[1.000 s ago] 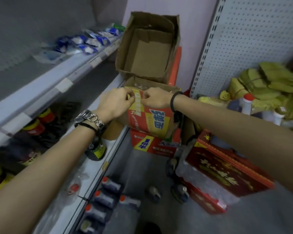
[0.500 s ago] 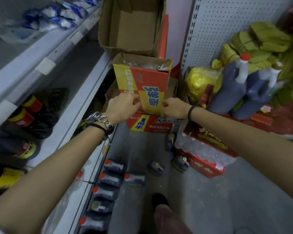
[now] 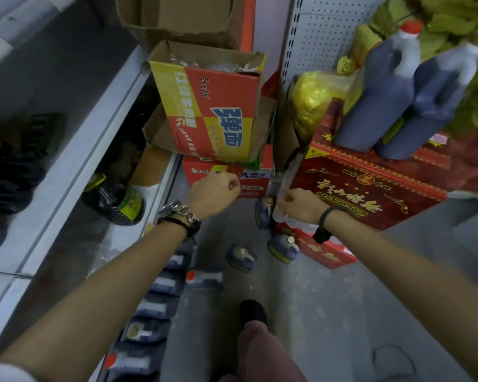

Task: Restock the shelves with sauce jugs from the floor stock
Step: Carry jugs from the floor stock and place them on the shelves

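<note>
Row of jugs [image 3: 160, 285]: they stand on the floor, tight along the foot of the shelf [image 3: 75, 172]. None is picked up yet.
Left hand [image 3: 214, 193]: it is curled in a fist with nothing in it, low in front of the boxes.
Box stack [image 3: 213, 111]: the boxes sit crooked on one another. A bump could tip the top ones down.
Trip risk: the loose jugs [image 3: 240, 257] sit just ahead of the shoe [image 3: 253, 312]. A step forward could kick one over.
Right hand [image 3: 298, 204]: its fingers are curled, right at a pack [image 3: 293, 226] in clear wrap. I cannot tell if it pinches the wrap.
Tall jugs [image 3: 381, 86]: two stand on the red box [image 3: 370, 186]. A tug on that pile could make them fall.
Floor [image 3: 329, 312]: it is grey and looks hard, so a dropped jug might crack.
Room: a tight shop aisle, with the shelf on the left and a white peg wall [image 3: 323, 37] at the back.
</note>
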The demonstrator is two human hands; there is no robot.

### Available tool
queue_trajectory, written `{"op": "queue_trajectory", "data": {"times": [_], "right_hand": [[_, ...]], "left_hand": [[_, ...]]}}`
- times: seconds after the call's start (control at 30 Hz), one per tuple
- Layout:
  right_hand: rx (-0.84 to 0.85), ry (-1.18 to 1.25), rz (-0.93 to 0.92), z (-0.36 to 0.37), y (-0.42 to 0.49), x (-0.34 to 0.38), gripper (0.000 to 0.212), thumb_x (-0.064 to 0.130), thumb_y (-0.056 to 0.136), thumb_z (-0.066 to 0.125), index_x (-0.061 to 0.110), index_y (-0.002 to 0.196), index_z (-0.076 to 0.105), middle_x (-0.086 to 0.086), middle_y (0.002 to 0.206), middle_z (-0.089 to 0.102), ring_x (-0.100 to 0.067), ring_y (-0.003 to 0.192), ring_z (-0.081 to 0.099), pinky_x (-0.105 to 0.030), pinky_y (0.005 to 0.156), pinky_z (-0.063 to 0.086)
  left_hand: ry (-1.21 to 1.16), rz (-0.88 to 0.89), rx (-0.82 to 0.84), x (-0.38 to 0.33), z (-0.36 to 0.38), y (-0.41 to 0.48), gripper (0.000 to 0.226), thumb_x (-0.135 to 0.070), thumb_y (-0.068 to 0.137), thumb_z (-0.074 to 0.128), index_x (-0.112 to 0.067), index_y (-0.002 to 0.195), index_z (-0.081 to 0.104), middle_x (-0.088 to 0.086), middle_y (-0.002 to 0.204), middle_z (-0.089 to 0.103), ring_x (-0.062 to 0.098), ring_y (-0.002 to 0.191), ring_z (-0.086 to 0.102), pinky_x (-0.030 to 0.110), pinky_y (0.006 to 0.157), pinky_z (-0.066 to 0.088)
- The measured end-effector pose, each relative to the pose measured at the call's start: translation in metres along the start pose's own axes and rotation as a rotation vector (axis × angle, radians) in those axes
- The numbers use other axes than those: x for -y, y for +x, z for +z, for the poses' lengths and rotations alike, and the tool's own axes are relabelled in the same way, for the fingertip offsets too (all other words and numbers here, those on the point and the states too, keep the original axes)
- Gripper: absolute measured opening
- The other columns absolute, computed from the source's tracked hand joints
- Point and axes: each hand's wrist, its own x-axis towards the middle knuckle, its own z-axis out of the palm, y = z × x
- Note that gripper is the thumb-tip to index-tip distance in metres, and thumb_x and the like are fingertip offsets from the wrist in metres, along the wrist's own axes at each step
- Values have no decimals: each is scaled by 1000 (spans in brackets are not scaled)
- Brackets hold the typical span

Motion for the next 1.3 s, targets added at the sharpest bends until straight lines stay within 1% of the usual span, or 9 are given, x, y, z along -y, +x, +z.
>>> {"op": "queue_trajectory", "data": {"times": [0.23,0.37,0.6,0.83,0.93,1.0,1.07,1.13,1.3], "right_hand": [[-29,10,52,62,83,-59,25,12,95,45,5,72,50,-13,78,53,-25,71,48,-32,58,35],[-20,4,94,114,136,-85,23,14,96,44,-1,101,60,-16,95,59,-24,83,50,-29,68,38],[-21,-8,122,194,222,-130,36,15,97,40,-3,125,51,-17,109,61,-27,90,54,-32,77,40],[4,-4,103,253,277,-173,22,18,96,44,6,103,60,-22,119,59,-35,113,54,-35,91,42],[-23,1,105,272,302,-189,26,19,96,43,19,70,44,-17,107,59,-34,111,54,-32,89,42],[-56,35,86,280,316,-198,30,16,95,44,22,67,38,-14,99,54,-33,107,54,-31,86,42],[-89,148,70,287,332,-205,7,11,94,47,13,88,50,-14,103,52,-31,102,53,-29,79,39],[-138,288,80,290,352,-213,27,7,91,52,1,117,47,-13,112,52,-30,109,52,-25,78,39],[-242,481,194,303,414,-229,65,16,86,62,0,140,29,-19,141,38,-32,126,43,-37,104,41]], "left_hand": [[-40,-40,45,48,91,49,18,-27,95,48,-20,95,64,3,85,64,23,77,59,31,63,43],[-92,-56,61,81,146,75,19,-19,95,49,-11,95,66,8,91,65,24,80,58,33,70,46],[-91,-74,63,127,239,113,19,-21,96,48,-12,99,64,2,92,62,23,86,59,33,74,48],[-133,-78,60,159,322,137,22,-22,98,46,-12,107,64,5,101,66,16,83,57,27,71,45],[-145,-85,54,167,352,146,19,-24,98,49,-12,103,63,1,91,62,12,76,54,18,57,36],[-156,-90,31,174,369,153,19,-25,97,50,-12,101,64,0,87,62,14,76,57,17,55,35],[-181,-95,14,182,380,159,19,-24,97,50,-14,101,65,0,88,64,15,77,58,21,59,37],[-201,-99,2,192,388,163,18,-23,97,50,-16,102,66,-1,90,63,14,78,56,23,63,37],[-192,-100,-29,217,398,171,19,-21,97,49,-15,106,65,-1,95,64,14,83,57,23,72,41]]}}
